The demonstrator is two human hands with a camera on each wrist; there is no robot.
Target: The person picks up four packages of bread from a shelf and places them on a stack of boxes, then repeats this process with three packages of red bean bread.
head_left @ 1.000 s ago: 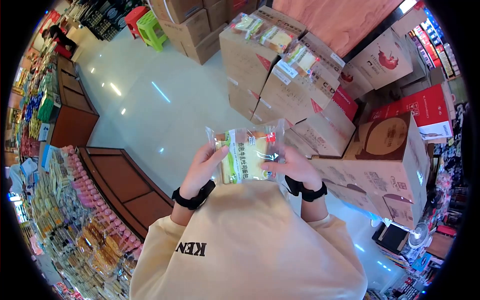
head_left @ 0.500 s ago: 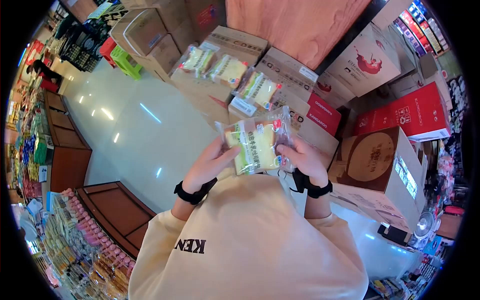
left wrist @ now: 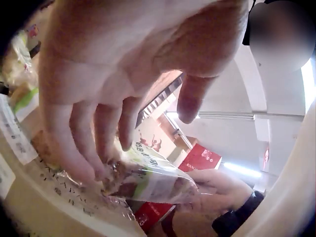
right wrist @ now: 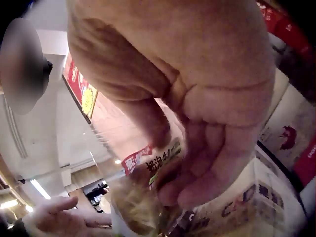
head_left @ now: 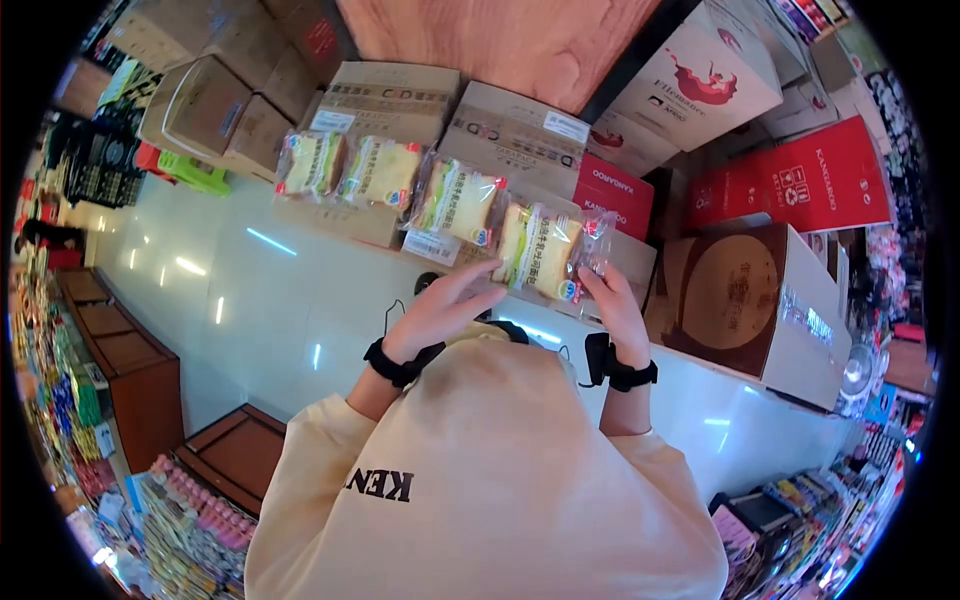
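A clear-wrapped packet of sliced toast bread rests over the cardboard boxes at the right end of a row. My right hand pinches its right end between thumb and fingers. The left hand is at the packet's near left side, fingers extended; in the left wrist view its thumb stands away from the wrapper. Three more bread packets lie leftward in the row: one beside it, a middle one and a leftmost one.
Cardboard boxes support the row, with a wood panel behind. To the right stand a red box and a large brown carton. Brown wooden counters line the left, past the shiny floor.
The view has turned toward the boxes. Both hands have carried the bread packet forward from the chest to the row's right end. My left thumb has come off the packet.
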